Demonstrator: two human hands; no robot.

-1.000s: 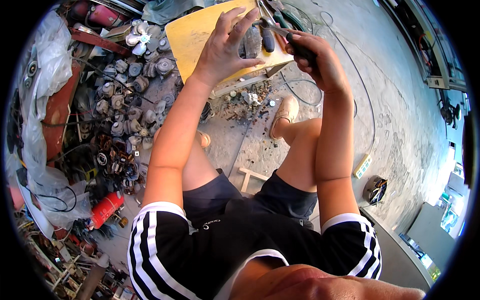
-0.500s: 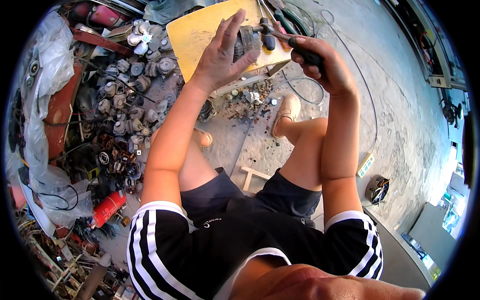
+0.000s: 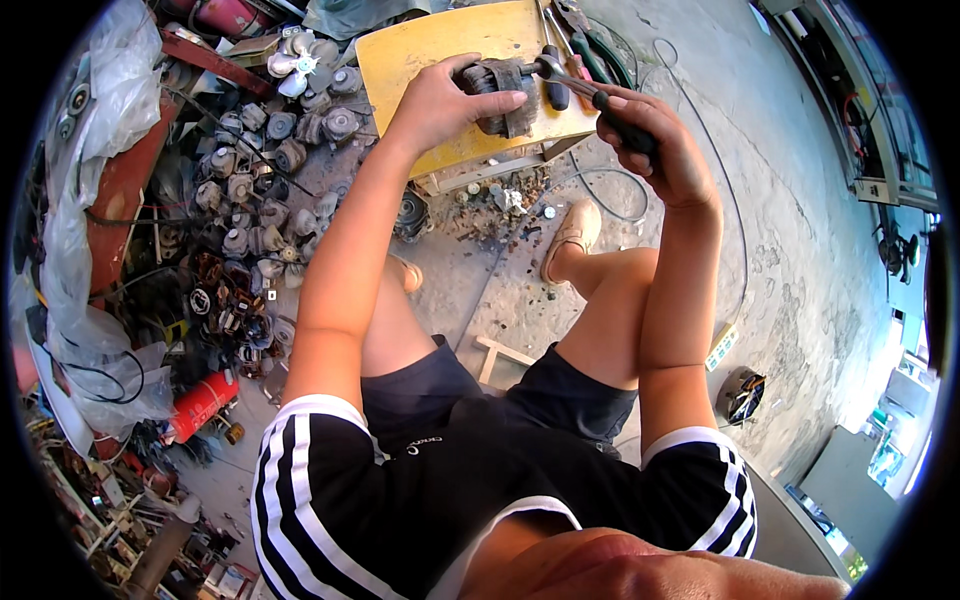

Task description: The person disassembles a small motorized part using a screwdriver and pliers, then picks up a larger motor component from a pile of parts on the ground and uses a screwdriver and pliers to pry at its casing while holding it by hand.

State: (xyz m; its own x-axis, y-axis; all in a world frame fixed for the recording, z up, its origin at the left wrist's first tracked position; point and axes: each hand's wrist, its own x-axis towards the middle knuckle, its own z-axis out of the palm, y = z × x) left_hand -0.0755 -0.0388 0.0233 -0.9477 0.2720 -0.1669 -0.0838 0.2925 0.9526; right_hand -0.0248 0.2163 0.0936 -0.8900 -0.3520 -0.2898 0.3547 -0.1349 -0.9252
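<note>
On the yellow board sits a small dark electric motor (image 3: 511, 112), its windings and core facing me. My left hand (image 3: 442, 103) is closed around its left side, thumb along the near top and fingers on the far side. My right hand (image 3: 660, 145) is wrapped round the black grip of a hammer (image 3: 627, 125). The hammer's metal shank points up and left, and its rounded head is at the motor's right end; whether they touch I cannot tell. Just behind the head lies a dark-handled screwdriver (image 3: 555, 92).
The yellow board (image 3: 420, 50) tops a low stand. Green-handled pliers (image 3: 605, 60) lie at its right edge. Many old motors (image 3: 240, 190) cover the floor at left, near a red cylinder (image 3: 202, 405). A cable (image 3: 715, 155) leads to a power strip (image 3: 722, 345).
My left hand has come down from above the motor, and its raised fingers have closed round it. My right hand keeps the hammer near the motor's right end. The whole view has shifted slightly.
</note>
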